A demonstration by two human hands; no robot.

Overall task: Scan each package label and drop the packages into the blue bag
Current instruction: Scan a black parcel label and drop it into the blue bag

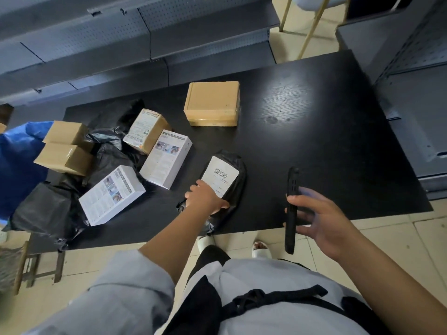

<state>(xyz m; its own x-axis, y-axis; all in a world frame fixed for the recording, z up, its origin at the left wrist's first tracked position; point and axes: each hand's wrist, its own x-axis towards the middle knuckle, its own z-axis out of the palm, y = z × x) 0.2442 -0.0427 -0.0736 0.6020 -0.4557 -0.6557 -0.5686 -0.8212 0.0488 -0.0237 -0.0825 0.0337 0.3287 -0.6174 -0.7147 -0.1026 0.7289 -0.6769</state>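
Observation:
A black plastic mailer (235,189) with a white barcode label (220,174) lies near the front edge of the black table (326,141). My left hand (205,198) grips the mailer's near end, thumb on the label. To the right, my right hand (321,220) holds a black phone (291,209) edge-on above the table's front edge. The blue bag (17,160) hangs off the table's left end, only partly in view.
On the table's left half lie two white printed boxes (113,194) (167,158), a labelled brown box (146,130), two plain cardboard boxes (64,147) and several black mailers (48,211). A larger cardboard box (212,103) sits at the back. Grey shelving stands behind and to the right.

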